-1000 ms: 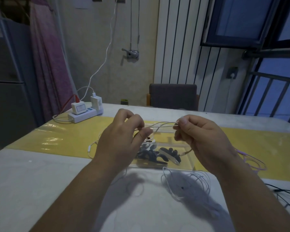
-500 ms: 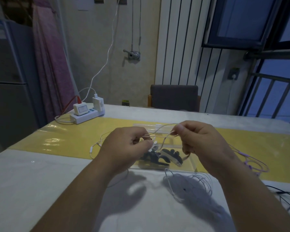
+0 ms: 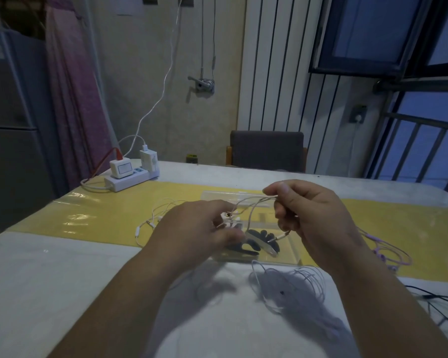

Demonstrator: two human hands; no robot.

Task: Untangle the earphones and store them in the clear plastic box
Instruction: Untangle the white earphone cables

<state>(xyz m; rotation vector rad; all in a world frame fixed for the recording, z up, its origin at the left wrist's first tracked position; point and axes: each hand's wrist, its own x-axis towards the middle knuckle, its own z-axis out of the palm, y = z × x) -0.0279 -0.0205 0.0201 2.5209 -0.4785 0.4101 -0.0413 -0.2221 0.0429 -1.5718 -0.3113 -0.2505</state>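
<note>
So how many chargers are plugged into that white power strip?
2: a squat white one with a red cable and, right beside it, a taller white one with a white cable, both standing on the power strip.

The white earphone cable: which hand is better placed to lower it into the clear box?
Probably the left hand: it pinches the cable low, just above the box; the right hand holds it higher.

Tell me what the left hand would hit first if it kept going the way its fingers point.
Probably the clear plastic box: the left hand points forward-right over it, pinching the white earphone cable. The right hand lies beyond; depth is unclear.
</note>
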